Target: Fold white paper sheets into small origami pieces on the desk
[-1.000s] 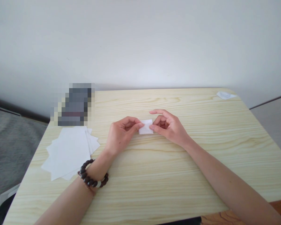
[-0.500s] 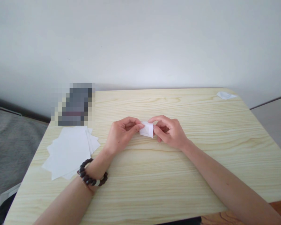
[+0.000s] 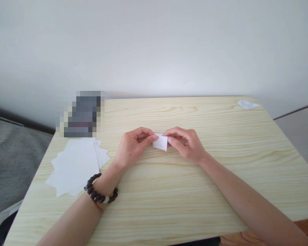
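A small folded piece of white paper is held just above the middle of the table. My left hand pinches its left side, thumb on the near face and the fingers behind. On the other side, my right hand has thumb and index finger closed on the paper's upper right edge. Faint crease lines show on the paper's near face. The paper hides some of the fingertips behind it. Dark beads circle my left wrist.
A fanned pile of white paper sheets lies at the left of the wooden table. Behind the pile is a blurred-out dark object. A folded white paper piece rests at the far right corner, near the wall.
The thumb and index finger of my right hand have come together on the paper's right edge. My left hand keeps its pinch, nearly still.
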### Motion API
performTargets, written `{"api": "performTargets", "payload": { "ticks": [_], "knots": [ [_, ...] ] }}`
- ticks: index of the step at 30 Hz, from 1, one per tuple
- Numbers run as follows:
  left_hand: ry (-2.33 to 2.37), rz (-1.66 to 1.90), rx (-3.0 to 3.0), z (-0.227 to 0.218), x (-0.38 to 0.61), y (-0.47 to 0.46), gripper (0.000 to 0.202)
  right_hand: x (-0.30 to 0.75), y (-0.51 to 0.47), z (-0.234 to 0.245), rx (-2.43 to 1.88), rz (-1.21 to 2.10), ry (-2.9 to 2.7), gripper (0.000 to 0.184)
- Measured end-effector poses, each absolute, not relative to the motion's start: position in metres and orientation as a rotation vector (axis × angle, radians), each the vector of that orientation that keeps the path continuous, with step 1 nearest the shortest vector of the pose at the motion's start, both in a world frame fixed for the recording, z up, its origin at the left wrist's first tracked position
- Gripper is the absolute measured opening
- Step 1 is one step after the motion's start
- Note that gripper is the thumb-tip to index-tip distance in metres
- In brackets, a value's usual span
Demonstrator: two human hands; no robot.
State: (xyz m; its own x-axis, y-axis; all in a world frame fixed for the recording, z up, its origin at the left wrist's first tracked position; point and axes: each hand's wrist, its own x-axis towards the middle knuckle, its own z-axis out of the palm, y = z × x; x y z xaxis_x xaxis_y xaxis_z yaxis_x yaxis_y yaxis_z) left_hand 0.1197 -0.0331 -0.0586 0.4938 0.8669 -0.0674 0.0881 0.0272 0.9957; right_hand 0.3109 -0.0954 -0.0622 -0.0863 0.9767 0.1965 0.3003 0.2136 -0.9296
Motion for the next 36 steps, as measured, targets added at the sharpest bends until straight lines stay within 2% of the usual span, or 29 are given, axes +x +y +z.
{"api": "performTargets", "payload": {
  "ticks": [2, 7, 17, 36],
  "knots": [
    [0.897, 0.75, 1.434, -0.0586, 0.1202, -0.0337, 0.027, 0.3111, -0.0945, -0.0609, -1.221, 0.932, -1.569, 0.015],
    [0.886, 0.778, 1.461, -0.0575, 0.1222, -0.0366, 0.021, 0.3094, -0.0914, -0.0591, -1.229, 0.677, -1.687, 0.007],
    [0.928, 0.777, 1.556, -0.0547, 0.1225, -0.0411, 0.023, 0.3145, -0.0899, -0.0618, -1.185, 0.735, -1.687, 0.003],
    [0.964, 0.809, 1.617, -0.0532, 0.1218, -0.0395, 0.021, 0.3109, -0.0881, -0.0587, -1.305, 0.887, -1.659, 0.009]
  ]
}}
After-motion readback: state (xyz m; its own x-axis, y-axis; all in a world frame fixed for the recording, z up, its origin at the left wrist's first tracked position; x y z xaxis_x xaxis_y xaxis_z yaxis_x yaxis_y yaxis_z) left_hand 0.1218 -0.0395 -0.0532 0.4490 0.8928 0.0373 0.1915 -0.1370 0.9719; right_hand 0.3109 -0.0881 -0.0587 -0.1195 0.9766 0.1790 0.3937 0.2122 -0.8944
